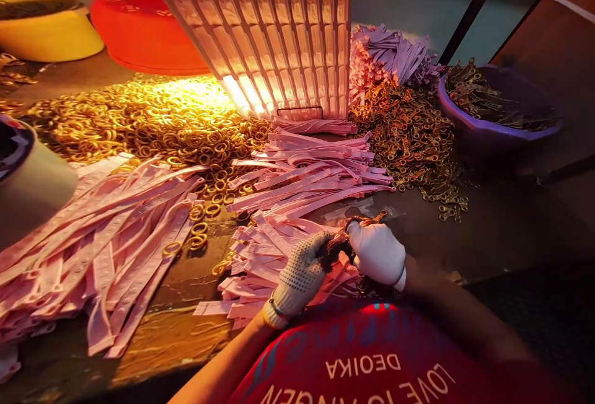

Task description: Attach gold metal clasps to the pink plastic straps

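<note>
My left hand [300, 274], in a pale knitted glove with dark dots, is closed in a pinch. Dark fingertips and shadow hide what it grips. Against it works my right hand [379, 254], in a white glove, fingers closed; a small brass snap hook [381, 215] sticks out above them. Both hands are close to my body, over the near end of a heap of pink straps [264, 261]. More pink straps [311, 171] are stacked just beyond. Several loose brass rings [198, 228] lie left of the hands.
A large pile of brass rings [139, 119] spreads at the back left, with long pink straps [106, 237] before it. Snap hooks [418, 137] are heaped at right beside a purple basin [502, 128]. A ribbed plastic panel [288, 32] stands behind; a pale tub [46, 181] is left.
</note>
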Tool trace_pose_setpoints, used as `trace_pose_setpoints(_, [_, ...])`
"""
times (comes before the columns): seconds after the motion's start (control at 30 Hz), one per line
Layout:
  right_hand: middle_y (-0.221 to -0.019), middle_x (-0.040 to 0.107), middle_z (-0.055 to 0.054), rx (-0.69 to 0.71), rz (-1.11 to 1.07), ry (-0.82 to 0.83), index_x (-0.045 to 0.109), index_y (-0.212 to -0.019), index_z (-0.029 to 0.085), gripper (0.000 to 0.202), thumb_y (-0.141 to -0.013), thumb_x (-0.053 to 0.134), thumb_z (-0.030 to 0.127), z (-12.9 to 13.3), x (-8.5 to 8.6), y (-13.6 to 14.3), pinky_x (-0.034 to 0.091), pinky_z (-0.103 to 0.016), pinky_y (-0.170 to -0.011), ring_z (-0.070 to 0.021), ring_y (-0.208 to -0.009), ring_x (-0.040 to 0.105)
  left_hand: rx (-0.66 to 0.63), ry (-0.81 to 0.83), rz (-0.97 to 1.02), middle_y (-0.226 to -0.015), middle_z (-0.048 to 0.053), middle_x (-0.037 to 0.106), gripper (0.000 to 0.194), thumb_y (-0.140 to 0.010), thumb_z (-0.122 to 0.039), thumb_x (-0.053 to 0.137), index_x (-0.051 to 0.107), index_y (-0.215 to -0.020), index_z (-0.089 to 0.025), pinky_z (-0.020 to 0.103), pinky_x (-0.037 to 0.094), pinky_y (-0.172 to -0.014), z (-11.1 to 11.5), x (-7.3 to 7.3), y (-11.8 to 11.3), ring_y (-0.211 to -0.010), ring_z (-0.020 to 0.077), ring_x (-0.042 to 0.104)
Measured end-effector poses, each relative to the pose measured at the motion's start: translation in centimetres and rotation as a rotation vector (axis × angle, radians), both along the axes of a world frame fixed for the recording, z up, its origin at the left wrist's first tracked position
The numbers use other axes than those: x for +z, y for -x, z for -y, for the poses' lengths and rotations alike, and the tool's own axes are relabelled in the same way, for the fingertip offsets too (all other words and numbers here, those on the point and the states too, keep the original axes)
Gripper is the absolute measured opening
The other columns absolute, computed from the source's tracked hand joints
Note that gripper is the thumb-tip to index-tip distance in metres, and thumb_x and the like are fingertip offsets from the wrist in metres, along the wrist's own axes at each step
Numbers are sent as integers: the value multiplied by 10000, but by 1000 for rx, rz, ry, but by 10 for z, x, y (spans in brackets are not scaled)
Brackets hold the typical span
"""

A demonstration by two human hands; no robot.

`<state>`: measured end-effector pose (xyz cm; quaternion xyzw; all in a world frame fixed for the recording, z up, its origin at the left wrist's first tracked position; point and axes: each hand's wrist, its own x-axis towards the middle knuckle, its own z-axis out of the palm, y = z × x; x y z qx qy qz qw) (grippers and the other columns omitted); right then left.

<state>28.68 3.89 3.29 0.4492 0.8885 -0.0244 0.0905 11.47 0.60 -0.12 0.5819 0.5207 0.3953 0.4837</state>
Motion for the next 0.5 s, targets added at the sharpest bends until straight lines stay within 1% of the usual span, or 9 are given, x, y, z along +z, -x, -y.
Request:
trace_pose_setpoints(0.17, [-835, 733, -152, 219, 18, 60, 584, -1075, 101, 256, -827, 520, 105, -13, -3, -7, 355, -327, -566, -261, -751, 699, 23, -137, -178, -639, 14, 629, 237, -913, -282, 533, 632, -723, -181, 254, 353, -578, 1, -3, -3, -589, 137, 493])
trace_pose_setpoints(0.23, [-841, 734, -158, 246, 27, 74, 578, -1089, 96, 257, -840, 518, 123, -16, 1, -8, 352, -327, -570, -269, -756, 698, 17, -177, -211, -628, 11, 628, 244, -918, -274, 515, 627, -722, -182, 252, 346, -568, -2, 0, -4, -578, 135, 493])
trace_pose_setpoints(0.3, [-825, 731, -152, 240, 44, 92, 578, -1101, 96, 262, -848, 528, 141, -16, 9, -8, 343, -325, -574, -271, -748, 694, -41, -209, -233, -618, 3, 627, 268, -941, -288, 504, 634, -732, -183, 248, 344, -559, -5, 7, -2, -568, 131, 500])
trace_pose_setpoints(0.4, [-800, 725, -129, 219, 80, 129, 601, -1105, 116, 270, -842, 554, 149, -10, 23, -18, 325, -318, -583, -256, -725, 677, -170, -218, -339, -585, -9, 624, 348, -981, -345, 533, 632, -691, -181, 245, 325, -529, -8, 21, 14, -538, 123, 521])
trace_pose_setpoints(0.47, [-774, 717, -97, 202, 101, 187, 633, -1069, 148, 229, -846, 586, 171, -6, 33, -34, 316, -315, -586, -236, -699, 656, -240, -195, -445, -573, -13, 637, 406, -1002, -384, 553, 639, -660, -183, 246, 329, -511, -6, 28, 35, -510, 118, 535])
trace_pose_setpoints(0.5, [-772, 713, -86, 209, 105, 234, 651, -1024, 166, 175, -859, 612, 210, -7, 38, -44, 318, -313, -586, -228, -690, 645, -254, -194, -485, -606, -11, 674, 397, -1010, -391, 557, 675, -690, -188, 243, 361, -520, -4, 29, 47, -525, 122, 569])
